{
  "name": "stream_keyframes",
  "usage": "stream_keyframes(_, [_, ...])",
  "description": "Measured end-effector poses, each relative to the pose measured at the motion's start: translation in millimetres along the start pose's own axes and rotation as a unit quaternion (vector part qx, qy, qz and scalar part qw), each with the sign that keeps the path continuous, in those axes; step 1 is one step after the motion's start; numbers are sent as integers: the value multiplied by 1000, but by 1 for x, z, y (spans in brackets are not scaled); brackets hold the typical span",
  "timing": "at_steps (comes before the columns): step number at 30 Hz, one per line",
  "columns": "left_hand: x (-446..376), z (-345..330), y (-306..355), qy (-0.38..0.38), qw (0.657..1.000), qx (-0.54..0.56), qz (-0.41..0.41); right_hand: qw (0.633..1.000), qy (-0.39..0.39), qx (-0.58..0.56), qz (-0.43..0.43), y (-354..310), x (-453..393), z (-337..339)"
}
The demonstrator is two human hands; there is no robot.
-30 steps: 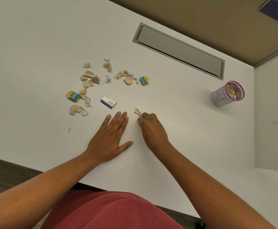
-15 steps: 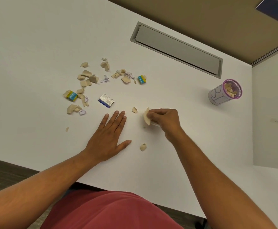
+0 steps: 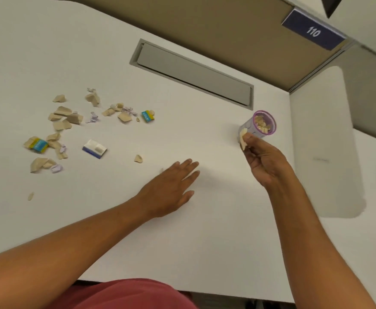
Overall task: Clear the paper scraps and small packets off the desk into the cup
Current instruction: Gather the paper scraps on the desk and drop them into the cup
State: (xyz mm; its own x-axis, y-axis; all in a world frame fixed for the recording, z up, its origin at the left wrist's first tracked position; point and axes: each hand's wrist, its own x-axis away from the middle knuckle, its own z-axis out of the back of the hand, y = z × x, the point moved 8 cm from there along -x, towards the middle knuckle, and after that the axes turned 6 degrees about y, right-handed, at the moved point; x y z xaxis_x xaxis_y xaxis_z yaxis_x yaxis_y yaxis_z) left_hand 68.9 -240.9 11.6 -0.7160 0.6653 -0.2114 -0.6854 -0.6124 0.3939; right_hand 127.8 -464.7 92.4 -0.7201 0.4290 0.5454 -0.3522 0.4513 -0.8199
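Scraps [image 3: 60, 125] lie left on the desk [image 3: 204, 230], cup [image 3: 263, 124] far right

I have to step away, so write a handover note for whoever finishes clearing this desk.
Right hand: raised beside the cup, pinching a tan paper scrap, not yet dropped in.
Left hand: flat on the desk, empty.
Done: the cup already holds tan scraps.
Left: the scrap pile at the desk's left, two blue-and-yellow packets, the white-and-blue packet, one scrap near the left hand, and a stray scrap toward the near edge.
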Motion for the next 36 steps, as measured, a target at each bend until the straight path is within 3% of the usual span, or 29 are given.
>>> stream_keyframes(4, [-38,-57,31,-124,991,-42,-14,992,38,71,95,-59,-18,26])
stream_keyframes(7, [-37,-82,44,-135,989,-60,-14,967,76,159,182,-93,-36,38])
stream_keyframes(9, [-34,-85,47,-108,992,-68,-15,926,100,269,244,-109,-50,37])
stream_keyframes(13, [-34,-85,45,-91,993,-68,-18,795,116,497,327,-120,-80,20])
stream_keyframes(15, [-34,-85,45,-85,994,-65,-16,755,121,555,327,-116,-101,13])
stream_keyframes(21, [-33,-83,45,-76,995,-57,-9,684,98,668,275,-91,-148,2])
stream_keyframes(28, [-34,-84,45,-76,996,-55,-3,581,-14,780,231,-84,-161,-13])
stream_keyframes(32, [-34,-85,44,-73,996,-59,-5,581,-68,778,229,-102,-146,-22])
stream_keyframes(36, [-34,-85,45,-70,996,-58,-4,621,-56,740,253,-120,-138,-18])
